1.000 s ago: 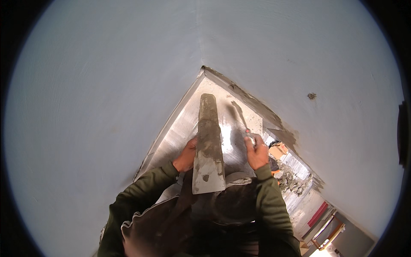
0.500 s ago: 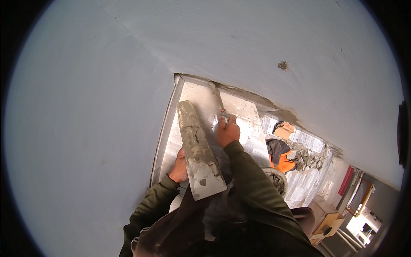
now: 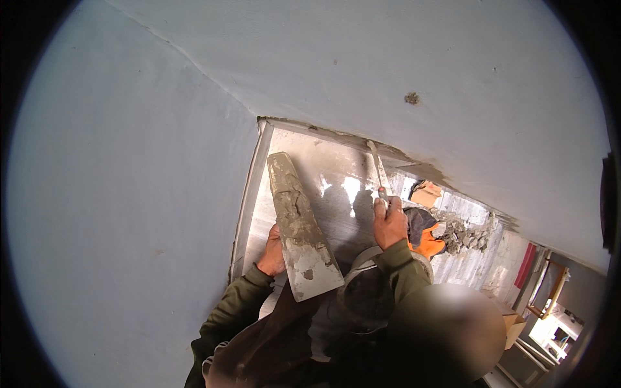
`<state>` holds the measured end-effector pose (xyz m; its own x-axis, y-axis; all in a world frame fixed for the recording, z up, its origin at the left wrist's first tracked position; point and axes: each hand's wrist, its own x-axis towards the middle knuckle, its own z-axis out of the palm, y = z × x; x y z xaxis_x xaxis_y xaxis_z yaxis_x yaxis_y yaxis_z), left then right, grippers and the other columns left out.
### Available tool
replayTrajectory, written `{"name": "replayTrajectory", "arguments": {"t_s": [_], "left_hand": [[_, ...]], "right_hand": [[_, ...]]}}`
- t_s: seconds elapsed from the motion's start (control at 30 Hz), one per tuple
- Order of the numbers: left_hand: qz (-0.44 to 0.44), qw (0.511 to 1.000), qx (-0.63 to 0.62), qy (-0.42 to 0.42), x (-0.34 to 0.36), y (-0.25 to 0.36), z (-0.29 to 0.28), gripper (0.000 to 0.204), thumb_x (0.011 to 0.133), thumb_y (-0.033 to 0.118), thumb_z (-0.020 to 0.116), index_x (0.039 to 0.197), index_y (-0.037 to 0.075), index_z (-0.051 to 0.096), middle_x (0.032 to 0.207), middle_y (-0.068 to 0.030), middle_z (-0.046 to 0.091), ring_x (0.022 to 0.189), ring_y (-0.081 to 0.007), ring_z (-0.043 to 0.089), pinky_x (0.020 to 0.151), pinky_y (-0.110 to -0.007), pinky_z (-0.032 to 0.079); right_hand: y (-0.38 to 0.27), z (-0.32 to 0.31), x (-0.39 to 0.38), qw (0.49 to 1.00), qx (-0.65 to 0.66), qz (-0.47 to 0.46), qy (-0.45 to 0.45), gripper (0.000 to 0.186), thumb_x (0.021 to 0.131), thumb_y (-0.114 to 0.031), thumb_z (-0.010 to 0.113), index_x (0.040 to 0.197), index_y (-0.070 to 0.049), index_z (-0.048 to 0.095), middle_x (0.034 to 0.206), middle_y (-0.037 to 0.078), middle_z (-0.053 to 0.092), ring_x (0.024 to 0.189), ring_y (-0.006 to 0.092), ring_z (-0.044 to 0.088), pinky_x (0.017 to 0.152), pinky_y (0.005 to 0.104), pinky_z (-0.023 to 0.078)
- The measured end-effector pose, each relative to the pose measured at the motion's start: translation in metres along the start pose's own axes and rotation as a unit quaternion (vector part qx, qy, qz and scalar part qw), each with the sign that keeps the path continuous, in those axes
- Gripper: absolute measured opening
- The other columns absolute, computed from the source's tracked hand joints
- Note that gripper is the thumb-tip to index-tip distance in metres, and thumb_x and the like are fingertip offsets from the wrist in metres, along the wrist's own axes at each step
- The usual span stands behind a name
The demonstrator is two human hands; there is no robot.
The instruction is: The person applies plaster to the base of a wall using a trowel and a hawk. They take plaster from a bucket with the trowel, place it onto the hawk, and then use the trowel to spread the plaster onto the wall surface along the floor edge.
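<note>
My left hand [image 3: 272, 251] grips a long flat plastering trowel [image 3: 315, 266] from beneath, its handle hidden. Grey mortar [image 3: 296, 210] lies cracked and lumpy over the far part of the blade; the near end is mostly bare metal. To the right, my right hand [image 3: 391, 223] is closed round the handle of a narrow pointing trowel [image 3: 375, 161]. That blade points away from me, its mortar-smeared tip at the joint between the grey skirting strip [image 3: 336, 131] and the wall [image 3: 362, 71].
Walls meet in a corner ahead, above a pale, wet-looking floor [image 3: 310, 145]. On the right lie a dark and orange cloth-like thing [image 3: 427, 242], mortar rubble [image 3: 466, 236] and a small carton [image 3: 426, 194]. A bucket rim [image 3: 424, 264] shows beside my right sleeve. A blurred round patch covers the lower right.
My right hand and the narrow trowel have moved right along the skirting, away from the corner. The left hand and the mortar-laden trowel stay nearly where they were.
</note>
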<state>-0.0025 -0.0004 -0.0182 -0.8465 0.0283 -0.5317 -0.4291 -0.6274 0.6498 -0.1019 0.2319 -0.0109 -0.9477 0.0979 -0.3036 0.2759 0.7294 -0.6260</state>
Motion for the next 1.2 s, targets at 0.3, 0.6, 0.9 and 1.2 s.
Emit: {"name": "replayTrajectory", "arguments": {"t_s": [0.3,0.6,0.9,1.2], "left_hand": [[0.025,0.999,-0.011,-0.043,0.002,0.011,0.009,0.023,0.089,0.005,0.052,0.112,0.004,0.055,0.101,-0.0046,0.061,0.088,-0.0120,0.059,0.075,-0.027,0.051],[0.111,0.984,0.126,-0.061,0.001,0.017,0.010,0.029,0.087,0.004,0.055,0.116,0.002,0.050,0.106,-0.0040,0.059,0.094,-0.0106,0.055,0.081,-0.027,0.047],[0.219,0.947,0.219,-0.086,-0.005,0.031,0.025,0.038,0.085,0.003,0.057,0.121,0.000,0.046,0.113,-0.0047,0.056,0.100,-0.0122,0.051,0.086,-0.028,0.043],[0.250,0.911,0.328,-0.023,-0.012,0.040,0.044,0.040,0.082,0.004,0.058,0.120,-0.001,0.048,0.117,-0.0105,0.055,0.106,-0.0165,0.050,0.089,-0.029,0.040]], "right_hand": [[-0.012,-0.048,-0.037,0.982,0.051,-0.178,0.024,0.022,0.081,-0.021,0.063,0.092,-0.003,0.058,0.061,0.006,0.052,0.047,0.0116,0.041,0.044,0.0264,0.033],[-0.017,-0.060,-0.039,0.950,0.068,-0.303,0.018,0.021,0.073,-0.010,0.065,0.091,-0.002,0.058,0.066,0.007,0.055,0.048,0.0132,0.046,0.043,0.0247,0.037],[-0.017,-0.069,-0.051,0.947,0.115,-0.274,-0.119,0.022,0.068,-0.009,0.067,0.090,-0.005,0.062,0.076,0.012,0.060,0.059,0.0245,0.059,0.053,0.0304,0.045],[-0.025,-0.056,-0.056,0.938,0.153,-0.279,-0.136,0.026,0.070,-0.009,0.067,0.095,-0.005,0.061,0.078,0.013,0.059,0.063,0.0277,0.059,0.057,0.0347,0.047]]}}
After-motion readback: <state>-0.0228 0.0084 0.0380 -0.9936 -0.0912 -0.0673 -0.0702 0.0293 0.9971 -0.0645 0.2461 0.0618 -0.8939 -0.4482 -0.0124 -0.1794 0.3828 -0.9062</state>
